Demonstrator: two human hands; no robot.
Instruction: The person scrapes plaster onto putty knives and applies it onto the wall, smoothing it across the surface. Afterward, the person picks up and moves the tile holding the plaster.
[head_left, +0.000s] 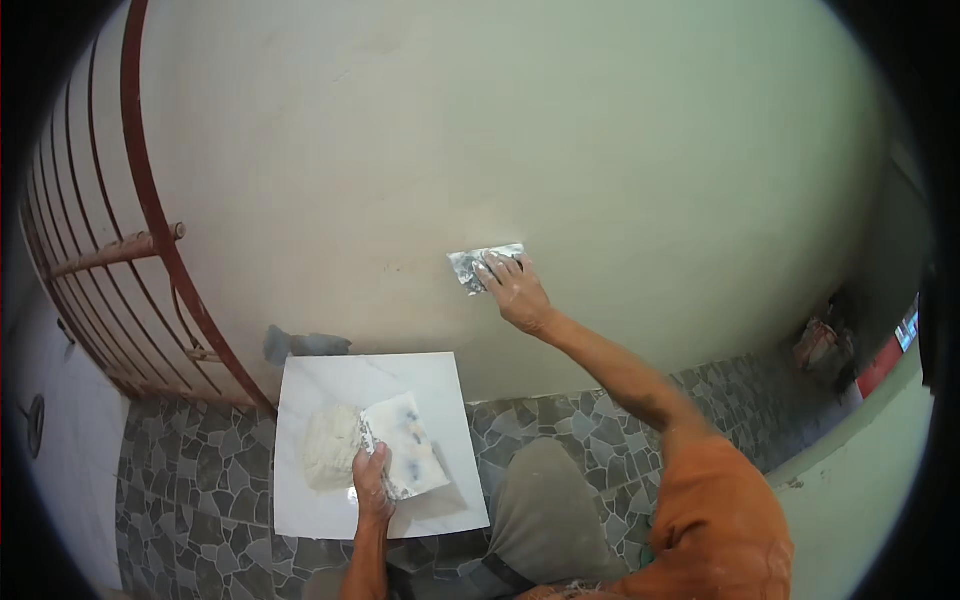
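My right hand (515, 295) grips a putty-smeared metal blade (472, 262) flat against the pale wall (600, 160), its fingers spread over the blade's back. My left hand (371, 478) holds a wide, white-coated blade or board (415, 445) by its near side, over a square white marble-look tile (310, 515). A mound of cream putty (330, 450) lies on that tile, just left of the held board. The contact between board and mound is partly hidden.
A rust-brown barred metal gate (150, 180) stands at the left, with a grey patch (300, 343) low on the wall nearby. The floor (200, 480) is grey mosaic tile. A low pale wall (850, 500) runs at the right, with indistinct items (825, 350) beyond.
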